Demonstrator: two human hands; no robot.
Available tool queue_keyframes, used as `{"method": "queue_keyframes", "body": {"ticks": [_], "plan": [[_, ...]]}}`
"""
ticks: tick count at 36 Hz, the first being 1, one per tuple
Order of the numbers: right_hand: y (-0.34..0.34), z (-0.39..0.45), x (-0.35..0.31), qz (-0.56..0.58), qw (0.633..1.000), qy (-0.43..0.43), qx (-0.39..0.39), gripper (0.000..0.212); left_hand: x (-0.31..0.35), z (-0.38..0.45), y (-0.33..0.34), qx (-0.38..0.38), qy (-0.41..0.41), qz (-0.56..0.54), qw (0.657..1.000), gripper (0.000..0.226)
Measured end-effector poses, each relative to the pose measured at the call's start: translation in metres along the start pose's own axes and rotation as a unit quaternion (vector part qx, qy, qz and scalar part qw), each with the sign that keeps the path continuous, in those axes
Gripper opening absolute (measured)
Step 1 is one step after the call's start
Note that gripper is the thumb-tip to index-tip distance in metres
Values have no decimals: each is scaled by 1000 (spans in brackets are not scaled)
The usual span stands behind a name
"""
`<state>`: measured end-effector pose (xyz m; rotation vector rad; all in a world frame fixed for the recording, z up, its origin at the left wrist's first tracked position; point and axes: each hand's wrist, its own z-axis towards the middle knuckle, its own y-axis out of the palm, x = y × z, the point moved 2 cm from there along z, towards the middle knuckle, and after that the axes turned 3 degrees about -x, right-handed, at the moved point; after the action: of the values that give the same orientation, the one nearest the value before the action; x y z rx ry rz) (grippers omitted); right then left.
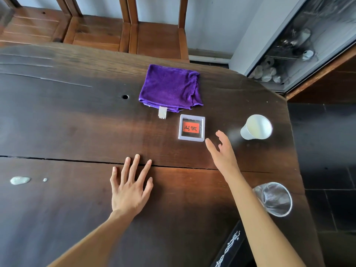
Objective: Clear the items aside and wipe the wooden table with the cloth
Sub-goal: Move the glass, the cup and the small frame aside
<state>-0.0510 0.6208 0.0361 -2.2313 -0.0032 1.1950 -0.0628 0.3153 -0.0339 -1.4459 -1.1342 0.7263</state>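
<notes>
The purple cloth (170,87) lies folded toward the far edge of the wooden table (77,122), untouched, so wiping has not begun; this looks like the clearing step. Just on its near side sits a small white-framed box (191,127) with a red label. The right hand (221,151) hovers just beside the box's near right corner, fingers spread and empty, palm turned inward, seemingly reaching for either the box or the white paper cup (256,127) near the right edge. The next move calls for closing on one item and shifting it aside. The left hand (131,187) rests flat and open on the table, holding nothing. A clear plastic cup (275,198) stands at the near right edge, and a pale spill (20,180) marks the left side.
</notes>
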Motion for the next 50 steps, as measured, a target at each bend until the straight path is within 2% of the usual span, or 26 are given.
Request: {"method": "queue_keyframes", "body": {"ticks": [4,12,15,17,20,27,30,39,50], "plan": [[-8,-29,-9,-61,998,-25,12,64,-1,1,-7,-36,-7,-19,999,60],[-20,-87,-25,-196,977,-79,7,69,1,4,-51,-197,8,-9,980,68],[-26,-109,-31,-208,974,-88,8,71,7,5,-78,-233,-21,-58,971,62],[-32,-124,-33,-199,977,-72,9,72,14,-1,-97,-225,-53,-110,967,53],[-42,-147,-37,-204,976,-70,21,72,26,-23,-121,-176,-62,-147,971,45],[-62,-213,-40,-297,948,-111,33,75,42,-97,-153,-9,-4,-165,986,42],[-67,-241,-34,-342,931,-121,36,75,45,-125,-157,31,27,-152,987,49],[-73,-313,1,-383,913,-133,47,74,72,-206,-148,38,77,-100,991,57],[-96,-344,51,-369,921,-124,15,72,111,-263,-112,13,50,-71,996,59]]}}
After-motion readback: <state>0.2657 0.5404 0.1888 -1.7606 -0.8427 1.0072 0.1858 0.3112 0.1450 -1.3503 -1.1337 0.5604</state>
